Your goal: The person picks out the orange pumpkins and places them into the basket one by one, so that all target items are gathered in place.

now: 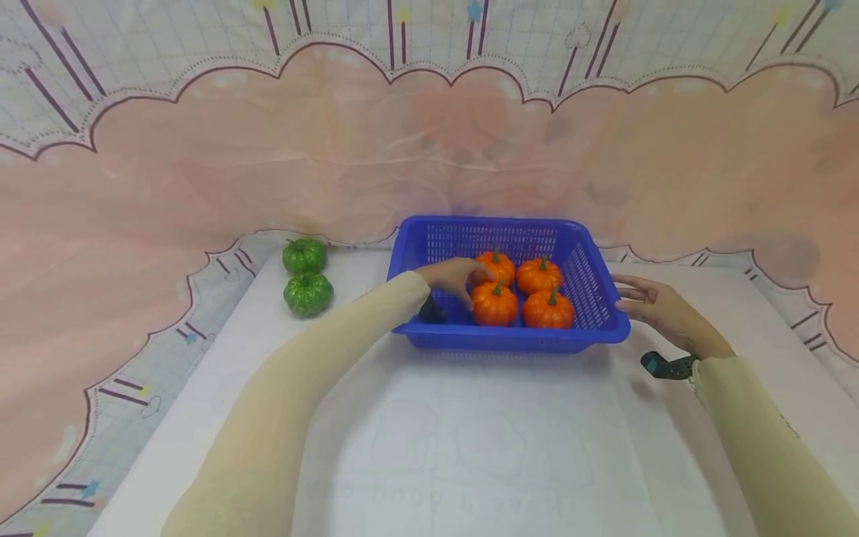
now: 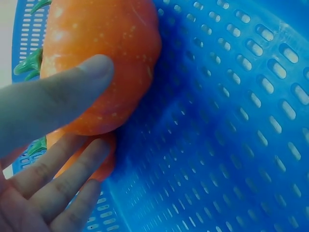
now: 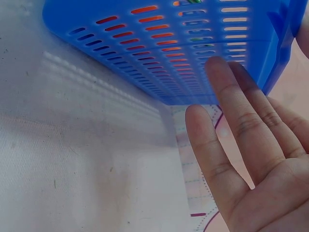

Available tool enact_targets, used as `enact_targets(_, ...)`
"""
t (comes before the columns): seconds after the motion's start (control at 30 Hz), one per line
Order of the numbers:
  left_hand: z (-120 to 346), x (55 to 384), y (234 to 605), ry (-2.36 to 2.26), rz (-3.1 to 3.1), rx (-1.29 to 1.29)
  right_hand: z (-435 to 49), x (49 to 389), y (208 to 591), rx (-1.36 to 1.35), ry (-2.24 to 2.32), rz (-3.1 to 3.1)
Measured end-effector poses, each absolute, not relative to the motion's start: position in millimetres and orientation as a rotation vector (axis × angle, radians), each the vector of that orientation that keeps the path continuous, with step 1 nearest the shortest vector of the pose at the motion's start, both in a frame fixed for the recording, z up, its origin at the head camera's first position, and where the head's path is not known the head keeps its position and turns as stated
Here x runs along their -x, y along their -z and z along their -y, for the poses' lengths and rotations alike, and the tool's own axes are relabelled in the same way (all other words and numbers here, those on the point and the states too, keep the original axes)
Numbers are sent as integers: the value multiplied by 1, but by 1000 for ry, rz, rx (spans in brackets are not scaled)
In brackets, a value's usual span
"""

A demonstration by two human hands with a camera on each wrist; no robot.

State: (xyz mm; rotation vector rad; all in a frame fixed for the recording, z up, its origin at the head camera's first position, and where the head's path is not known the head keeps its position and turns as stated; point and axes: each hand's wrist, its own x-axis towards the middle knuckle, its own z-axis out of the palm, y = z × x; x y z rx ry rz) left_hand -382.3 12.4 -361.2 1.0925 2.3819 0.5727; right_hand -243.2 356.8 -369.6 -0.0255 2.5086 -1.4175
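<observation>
A blue slotted plastic basket (image 1: 496, 339) holds several small orange pumpkins with green stems. My left hand (image 1: 455, 276) reaches in over the basket's left side. Its thumb lies at the front left pumpkin (image 1: 495, 307), and its fingers overlap the back left pumpkin (image 1: 499, 267). In the left wrist view the thumb crosses a large orange pumpkin (image 2: 120, 29), with the other fingers loosely spread below it. Outside the basket's right wall, my right hand (image 1: 661, 309) has its fingers extended, with the fingertips (image 3: 219, 70) right at the slotted side.
Two shiny green peppers (image 1: 308, 294) stand one behind the other left of the basket. A dark device (image 1: 667, 365) is strapped at my right wrist, another (image 1: 432, 309) at my left. Behind the white table (image 1: 470, 432) hangs a patterned cloth (image 1: 429, 149).
</observation>
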Motion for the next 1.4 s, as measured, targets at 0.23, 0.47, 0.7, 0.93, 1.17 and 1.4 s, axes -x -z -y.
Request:
enact_targets(0.23,-15,386,370,-576,-2373,-1093,-357,245,373,37,1439,-2504)
enact_targets(0.47,-15,387,374,-536,-2369,-1093,-354,245,373,45,1440,-2503)
enact_targets(0.7,-13,384,369,-548,-2354,-1085,-354,246,373,74,1462,-2502)
enact_targets(0.93,-12,385,366,-590,-2328,-1088,-354,248,373,59,1469,-2479)
enact_targets(1.17,-7,390,361,-617,-2331,-1110,-354,249,372,51,1451,-2487)
enact_targets(1.4,-2,398,358,-649,-2325,-1044,-358,250,370,97,1420,-2528)
